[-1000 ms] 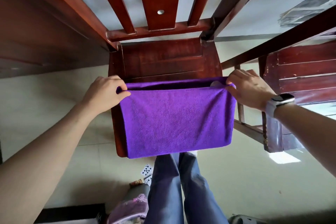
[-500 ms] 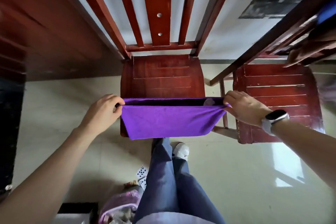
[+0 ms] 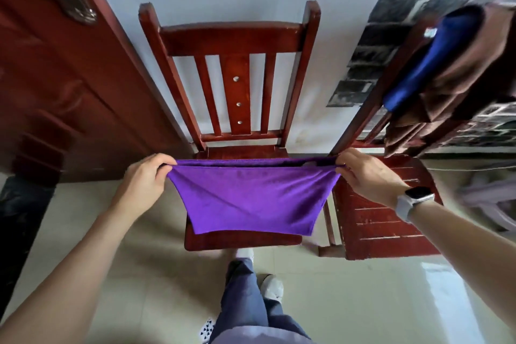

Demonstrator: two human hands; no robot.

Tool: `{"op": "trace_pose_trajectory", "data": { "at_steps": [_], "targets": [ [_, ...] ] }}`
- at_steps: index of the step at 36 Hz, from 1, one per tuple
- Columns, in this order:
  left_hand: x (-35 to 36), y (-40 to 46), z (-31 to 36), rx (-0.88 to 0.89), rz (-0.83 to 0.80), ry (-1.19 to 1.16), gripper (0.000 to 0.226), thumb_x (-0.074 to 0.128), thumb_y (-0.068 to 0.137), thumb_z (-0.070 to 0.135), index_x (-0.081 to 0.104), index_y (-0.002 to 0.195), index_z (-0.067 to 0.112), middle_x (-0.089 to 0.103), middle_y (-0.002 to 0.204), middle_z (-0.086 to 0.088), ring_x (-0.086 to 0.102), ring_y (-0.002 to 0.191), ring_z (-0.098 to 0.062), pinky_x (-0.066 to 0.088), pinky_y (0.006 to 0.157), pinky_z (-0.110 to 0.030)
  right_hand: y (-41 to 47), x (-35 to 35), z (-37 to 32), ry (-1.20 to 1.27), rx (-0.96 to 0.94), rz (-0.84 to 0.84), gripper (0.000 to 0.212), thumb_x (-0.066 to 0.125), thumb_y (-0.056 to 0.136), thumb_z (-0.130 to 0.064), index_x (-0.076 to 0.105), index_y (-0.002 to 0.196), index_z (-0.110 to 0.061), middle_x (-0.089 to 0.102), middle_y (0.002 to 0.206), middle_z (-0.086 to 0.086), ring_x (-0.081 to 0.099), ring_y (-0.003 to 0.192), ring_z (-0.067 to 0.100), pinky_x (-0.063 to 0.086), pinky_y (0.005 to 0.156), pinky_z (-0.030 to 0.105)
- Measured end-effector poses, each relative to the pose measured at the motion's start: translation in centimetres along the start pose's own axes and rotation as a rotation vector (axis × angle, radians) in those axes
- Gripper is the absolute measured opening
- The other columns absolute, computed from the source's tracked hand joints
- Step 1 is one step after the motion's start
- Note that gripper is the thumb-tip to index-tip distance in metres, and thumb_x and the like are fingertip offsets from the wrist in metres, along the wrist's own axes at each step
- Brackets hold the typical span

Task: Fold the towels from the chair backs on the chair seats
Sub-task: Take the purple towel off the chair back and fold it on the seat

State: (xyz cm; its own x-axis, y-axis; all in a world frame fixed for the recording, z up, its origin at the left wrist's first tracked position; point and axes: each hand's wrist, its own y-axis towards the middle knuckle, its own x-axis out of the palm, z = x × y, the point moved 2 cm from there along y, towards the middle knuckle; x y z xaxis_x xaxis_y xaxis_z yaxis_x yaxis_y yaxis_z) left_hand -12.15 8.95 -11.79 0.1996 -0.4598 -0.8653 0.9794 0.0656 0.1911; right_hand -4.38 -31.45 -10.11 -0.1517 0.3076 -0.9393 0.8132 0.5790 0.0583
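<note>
Since half a second ago, lifted higher and stretched wider: purple towel (image 3: 251, 198), now sagging in a folded double layer over the seat of the middle chair (image 3: 243, 240), lower edge near the seat's front. Left hand (image 3: 145, 179) pinching the left corner, right hand (image 3: 365, 173) pinching the right corner, each grip clamped on cloth. Smartwatch (image 3: 413, 201) on the right wrist. Blue towel (image 3: 435, 61) and brown towel (image 3: 458, 92) draped over the back of the right chair (image 3: 385, 226).

Two wooden chairs (image 3: 229, 45) (image 3: 385, 220), three towels: purple (image 3: 251, 201), blue (image 3: 435, 58), brown (image 3: 458, 92), two hands (image 3: 143, 184) (image 3: 368, 176)
</note>
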Motion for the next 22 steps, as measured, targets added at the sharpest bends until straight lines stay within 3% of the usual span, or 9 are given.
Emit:
{"op": "trace_pose_trajectory", "data": {
  "at_steps": [4,8,12,14,17,19,22],
  "targets": [
    [-2.5,1.5,1.5,0.049,0.067,0.009,0.018,0.061,0.075,-0.016,0.066,0.085,-0.002,0.069,0.086,-0.018,0.065,0.078,-0.031,0.037,0.073,-0.022,0.7,-2.9,-0.2,0.025,0.006,0.072,0.012,0.056,0.087,-0.005,0.059,0.097,0.002,0.059,0.095,0.015,0.060,0.078,0.032,0.049,0.070,0.038],
    [-4.3,2.6,2.6,0.027,0.118,-0.018,0.015,0.066,0.075,-0.010,0.070,0.084,0.001,0.070,0.086,-0.013,0.064,0.074,-0.026,0.039,0.071,-0.019,1.4,-5.5,-0.7,0.090,0.045,0.201,0.007,0.058,0.083,0.001,0.061,0.089,0.001,0.061,0.084,0.012,0.060,0.071,0.028,0.052,0.068,0.039],
    [-5.8,3.5,3.5,0.043,0.172,-0.026,0.014,0.067,0.075,-0.008,0.071,0.083,0.002,0.071,0.085,-0.011,0.064,0.075,-0.024,0.043,0.074,-0.024,1.9,-7.5,-0.9,0.175,0.089,0.324,0.008,0.060,0.080,0.004,0.063,0.085,-0.002,0.062,0.074,0.004,0.058,0.067,0.021,0.047,0.067,0.029],
    [-6.4,4.0,3.9,0.023,0.210,-0.039,0.014,0.067,0.076,-0.007,0.071,0.084,0.003,0.071,0.086,-0.010,0.063,0.074,-0.022,0.042,0.074,-0.022,2.1,-8.3,-0.9,0.243,0.125,0.349,0.010,0.059,0.081,0.001,0.062,0.086,-0.007,0.059,0.072,-0.005,0.055,0.064,0.010,0.045,0.067,0.016],
    [-7.1,4.6,4.0,-0.033,0.254,-0.084,0.014,0.066,0.077,-0.006,0.072,0.085,0.004,0.071,0.086,-0.009,0.060,0.072,-0.016,0.038,0.073,-0.004,2.4,-9.4,-0.6,0.343,0.194,0.360,0.011,0.058,0.083,-0.002,0.062,0.089,-0.011,0.060,0.075,-0.009,0.055,0.067,-0.001,0.039,0.069,-0.001],
    [-7.6,5.0,4.0,-0.061,0.259,-0.122,0.014,0.065,0.078,-0.006,0.072,0.085,0.005,0.071,0.085,-0.008,0.060,0.074,-0.016,0.033,0.072,0.005,2.6,-10.0,-0.5,0.361,0.203,0.346,0.012,0.059,0.083,-0.002,0.064,0.089,-0.011,0.062,0.077,-0.005,0.058,0.070,0.005,0.039,0.069,-0.002],
    [-8.2,5.6,4.2,-0.112,0.233,-0.190,0.018,0.062,0.080,-0.005,0.071,0.084,0.010,0.067,0.082,-0.002,0.061,0.075,-0.010,0.035,0.072,0.004,2.8,-10.1,-0.7,0.374,0.191,0.296,0.015,0.057,0.085,-0.001,0.062,0.088,-0.015,0.062,0.078,-0.005,0.058,0.070,0.005,0.040,0.068,0.001]
  ]
}}
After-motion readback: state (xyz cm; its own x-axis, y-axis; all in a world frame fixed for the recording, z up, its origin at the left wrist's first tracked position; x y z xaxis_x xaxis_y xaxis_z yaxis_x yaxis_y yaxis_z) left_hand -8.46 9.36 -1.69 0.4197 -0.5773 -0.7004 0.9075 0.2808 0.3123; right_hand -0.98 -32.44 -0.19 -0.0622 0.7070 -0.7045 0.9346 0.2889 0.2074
